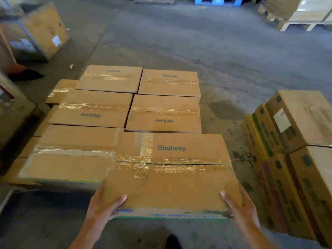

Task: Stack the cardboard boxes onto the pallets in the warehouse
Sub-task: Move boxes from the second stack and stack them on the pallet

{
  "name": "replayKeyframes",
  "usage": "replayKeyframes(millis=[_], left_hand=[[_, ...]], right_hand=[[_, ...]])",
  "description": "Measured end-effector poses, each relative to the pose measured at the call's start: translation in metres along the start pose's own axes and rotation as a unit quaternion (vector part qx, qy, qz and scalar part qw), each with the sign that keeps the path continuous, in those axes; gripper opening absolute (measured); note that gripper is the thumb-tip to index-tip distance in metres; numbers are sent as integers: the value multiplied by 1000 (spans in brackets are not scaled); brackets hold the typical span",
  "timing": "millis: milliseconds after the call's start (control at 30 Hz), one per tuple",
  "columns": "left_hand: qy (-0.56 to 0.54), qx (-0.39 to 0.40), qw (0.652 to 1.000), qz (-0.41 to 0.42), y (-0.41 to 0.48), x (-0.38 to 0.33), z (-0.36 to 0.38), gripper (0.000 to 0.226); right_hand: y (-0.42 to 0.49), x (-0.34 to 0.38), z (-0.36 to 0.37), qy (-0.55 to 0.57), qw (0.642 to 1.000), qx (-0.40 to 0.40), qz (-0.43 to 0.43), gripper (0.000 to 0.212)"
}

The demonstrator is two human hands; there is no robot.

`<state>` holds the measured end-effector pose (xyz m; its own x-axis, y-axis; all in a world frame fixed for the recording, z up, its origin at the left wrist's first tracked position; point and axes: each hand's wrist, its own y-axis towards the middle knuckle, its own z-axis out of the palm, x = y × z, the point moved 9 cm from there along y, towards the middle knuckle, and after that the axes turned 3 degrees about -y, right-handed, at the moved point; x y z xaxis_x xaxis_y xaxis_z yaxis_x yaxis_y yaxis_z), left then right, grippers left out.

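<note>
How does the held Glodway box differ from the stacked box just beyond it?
The held box is gripped at near corners by left hand and right hand; stacked box lies untouched. Print: upright on held box, upside down on stacked box. Tape: held box adds a crosswise strip; stacked box one strip. Both: Glodway cardboard.

Our concrete floor point(224, 56) and its loads
We see a block of taped boxes point(111, 108) at centre, a second stack point(294, 141) near its right, a dark stain point(224, 109) between them, and a blue pallet point(217, 1) and a wooden pallet point(287, 26) far off; whether a pallet lies under the central block we cannot tell.
</note>
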<state>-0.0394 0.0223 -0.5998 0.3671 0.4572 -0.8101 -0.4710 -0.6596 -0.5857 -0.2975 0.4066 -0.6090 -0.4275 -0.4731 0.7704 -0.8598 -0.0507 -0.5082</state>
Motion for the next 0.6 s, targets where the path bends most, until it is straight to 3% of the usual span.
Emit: replayKeyframes(millis=[133,300,533,600], left_hand=[[3,-8,1000,-22,52,24,2,106],[38,-15,999,-14,108,46,-1,70],[73,-23,997,-8,174,79,-8,67],[128,-36,991,4,186,83,-15,78]], right_hand=[[54,-26,32,-36,999,2,7,86],[98,-48,74,-81,996,13,19,93],[131,-55,114,-101,995,0,17,99],[140,-62,120,-99,995,-8,19,99]])
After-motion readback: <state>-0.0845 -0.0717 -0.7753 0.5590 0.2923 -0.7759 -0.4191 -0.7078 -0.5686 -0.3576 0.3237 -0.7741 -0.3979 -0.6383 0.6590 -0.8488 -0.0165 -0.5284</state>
